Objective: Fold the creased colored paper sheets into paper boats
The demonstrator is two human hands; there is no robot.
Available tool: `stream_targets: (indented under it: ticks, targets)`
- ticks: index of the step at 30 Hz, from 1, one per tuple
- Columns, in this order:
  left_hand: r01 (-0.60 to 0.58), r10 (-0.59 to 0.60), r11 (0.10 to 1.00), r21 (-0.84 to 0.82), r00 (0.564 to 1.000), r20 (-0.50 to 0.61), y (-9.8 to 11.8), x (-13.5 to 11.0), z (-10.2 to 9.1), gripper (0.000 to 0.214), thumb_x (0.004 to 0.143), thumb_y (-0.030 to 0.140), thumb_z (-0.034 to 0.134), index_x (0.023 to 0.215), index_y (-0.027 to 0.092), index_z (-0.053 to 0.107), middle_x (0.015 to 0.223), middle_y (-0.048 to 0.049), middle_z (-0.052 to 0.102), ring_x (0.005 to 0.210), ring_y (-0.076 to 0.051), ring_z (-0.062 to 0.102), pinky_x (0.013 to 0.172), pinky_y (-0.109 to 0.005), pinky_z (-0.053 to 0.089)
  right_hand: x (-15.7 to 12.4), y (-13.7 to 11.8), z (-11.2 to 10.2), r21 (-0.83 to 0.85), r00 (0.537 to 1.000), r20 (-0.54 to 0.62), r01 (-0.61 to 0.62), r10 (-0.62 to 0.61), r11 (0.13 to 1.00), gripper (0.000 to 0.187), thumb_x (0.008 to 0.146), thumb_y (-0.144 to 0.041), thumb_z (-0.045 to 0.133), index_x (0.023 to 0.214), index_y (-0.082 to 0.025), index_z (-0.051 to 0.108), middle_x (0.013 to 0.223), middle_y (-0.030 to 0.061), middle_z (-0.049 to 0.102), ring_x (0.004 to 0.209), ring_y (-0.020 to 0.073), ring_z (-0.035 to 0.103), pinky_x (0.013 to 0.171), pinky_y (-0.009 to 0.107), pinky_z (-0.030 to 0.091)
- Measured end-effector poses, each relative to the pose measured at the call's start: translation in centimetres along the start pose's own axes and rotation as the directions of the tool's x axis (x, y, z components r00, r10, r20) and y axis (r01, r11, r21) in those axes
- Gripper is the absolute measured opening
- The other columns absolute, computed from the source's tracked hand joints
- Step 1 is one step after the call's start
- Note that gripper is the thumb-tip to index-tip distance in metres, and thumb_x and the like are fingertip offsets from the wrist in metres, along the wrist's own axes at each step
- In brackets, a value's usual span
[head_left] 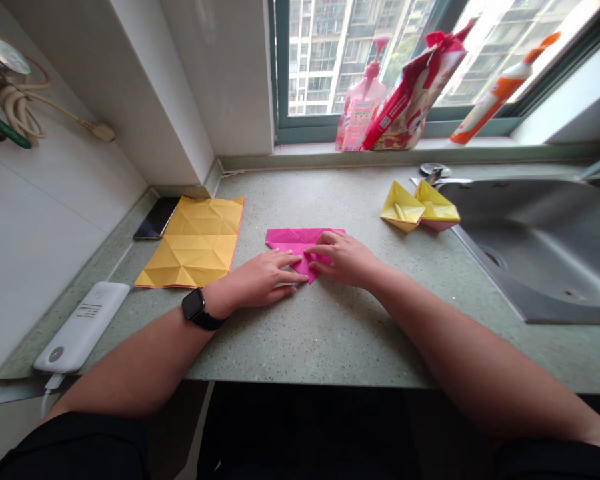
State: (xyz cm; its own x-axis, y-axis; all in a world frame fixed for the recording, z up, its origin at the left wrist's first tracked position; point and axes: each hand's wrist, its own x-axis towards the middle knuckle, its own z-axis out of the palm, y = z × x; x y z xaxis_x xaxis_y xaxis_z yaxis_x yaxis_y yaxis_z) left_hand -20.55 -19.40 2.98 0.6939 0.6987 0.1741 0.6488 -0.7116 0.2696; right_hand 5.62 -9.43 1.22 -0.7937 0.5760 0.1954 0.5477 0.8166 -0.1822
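Note:
A pink sheet of folded paper (pixel 293 236) lies flat on the counter before me, straight along its far edge and narrowing to a point on the near side. My left hand (pixel 267 275) rests at its left slanting edge, fingers stretched out and fingertips on the paper. From the right, my right hand (pixel 347 259) lies over the paper with its fingers spread and touching the surface. The right part of the paper is hidden under that hand. Neither hand grips anything. A dark watch (pixel 194 305) is on my left wrist.
Creased yellow paper sheets (pixel 195 240) lie at the left, beside a phone (pixel 156 219) and a white power bank (pixel 83 327). Two yellow folded paper shapes (pixel 403 205) stand near the sink (pixel 530 247). A pink pump bottle (pixel 363 100), red bag (pixel 410 93) and orange-white bottle (pixel 497 93) line the windowsill.

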Motion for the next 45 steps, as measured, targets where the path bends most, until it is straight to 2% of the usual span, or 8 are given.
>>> stream_targets:
  ticks: [4,9,14,20,23,28,36,45]
  targets:
    - [0.013,-0.013,1.0,-0.001,1.0,0.019,0.1,0.0,0.0,0.036,0.108,0.032,0.069,0.143,0.035,0.076,0.157,-0.0117,0.064,0.146,-0.032,0.059,0.126,-0.056,0.047,0.0,0.0,0.2,-0.024,1.0,-0.004,-0.004,0.004,1.0,0.034,0.099,-0.042,0.078,0.131,-0.031,0.082,0.119,0.0109,0.074,0.112,0.0308,0.066,0.103,0.046,0.054]
    - [0.037,-0.038,0.999,0.017,0.998,0.048,0.3,0.0,-0.1,0.038,0.106,0.038,0.072,0.144,0.036,0.076,0.159,-0.0123,0.061,0.149,-0.034,0.054,0.128,-0.06,0.043,0.1,-0.4,0.2,-0.038,1.0,0.017,-0.023,0.024,0.999,0.036,0.1,-0.044,0.077,0.132,-0.03,0.082,0.122,0.0118,0.074,0.112,0.031,0.066,0.101,0.045,0.053]
    - [0.057,-0.059,0.997,0.043,0.997,0.041,0.6,0.1,0.1,0.036,0.105,0.041,0.074,0.141,0.036,0.077,0.154,-0.0119,0.062,0.148,-0.034,0.054,0.129,-0.059,0.041,0.2,-0.8,0.1,-0.051,0.999,0.018,-0.05,0.051,0.997,0.04,0.098,-0.049,0.078,0.132,-0.028,0.082,0.124,0.0127,0.074,0.115,0.0329,0.065,0.102,0.047,0.052]
    - [0.101,-0.105,0.988,0.115,0.994,0.029,1.3,0.3,0.0,0.032,0.107,0.043,0.072,0.137,0.038,0.078,0.143,-0.009,0.069,0.137,-0.033,0.06,0.129,-0.064,0.037,0.2,-1.1,0.6,-0.058,0.997,-0.011,-0.082,0.081,0.995,0.043,0.096,-0.055,0.08,0.129,-0.028,0.081,0.125,0.0128,0.075,0.118,0.0343,0.065,0.101,0.047,0.053]
    - [0.144,-0.147,0.978,0.15,0.989,0.005,1.9,0.4,-0.2,0.026,0.109,0.041,0.069,0.13,0.036,0.082,0.136,-0.0078,0.073,0.131,-0.032,0.063,0.126,-0.063,0.038,0.1,-1.1,0.8,-0.061,0.996,-0.009,-0.093,0.093,0.994,0.043,0.097,-0.055,0.079,0.13,-0.028,0.08,0.126,0.013,0.075,0.118,0.0344,0.066,0.101,0.048,0.053]
    - [0.23,-0.227,0.957,0.179,0.973,-0.039,2.3,0.4,-0.3,0.024,0.108,0.04,0.067,0.124,0.035,0.085,0.124,-0.0088,0.072,0.12,-0.031,0.063,0.113,-0.054,0.048,0.2,-1.0,0.8,-0.055,0.995,0.006,-0.095,0.096,0.994,0.045,0.098,-0.056,0.078,0.134,-0.028,0.079,0.126,0.0135,0.074,0.12,0.0347,0.065,0.101,0.048,0.053]
    - [0.377,-0.365,0.89,0.257,0.926,-0.097,0.5,-0.4,-0.7,0.025,0.107,0.04,0.069,0.124,0.034,0.085,0.125,-0.01,0.071,0.111,-0.031,0.063,0.102,-0.049,0.051,0.3,-1.1,0.6,-0.044,0.992,0.04,-0.118,0.12,0.992,0.048,0.099,-0.059,0.078,0.136,-0.028,0.078,0.129,0.0147,0.073,0.123,0.0359,0.065,0.102,0.048,0.053]
    - [0.546,-0.504,0.774,0.322,0.838,-0.209,-1.5,-1.1,-0.5,0.031,0.107,0.044,0.064,0.127,0.031,0.084,0.112,-0.0115,0.07,0.105,-0.032,0.063,0.095,-0.048,0.052,0.3,-0.9,0.7,-0.039,0.993,0.036,-0.109,0.11,0.993,0.049,0.099,-0.061,0.076,0.136,-0.029,0.077,0.129,0.0143,0.073,0.122,0.0356,0.064,0.101,0.047,0.053]
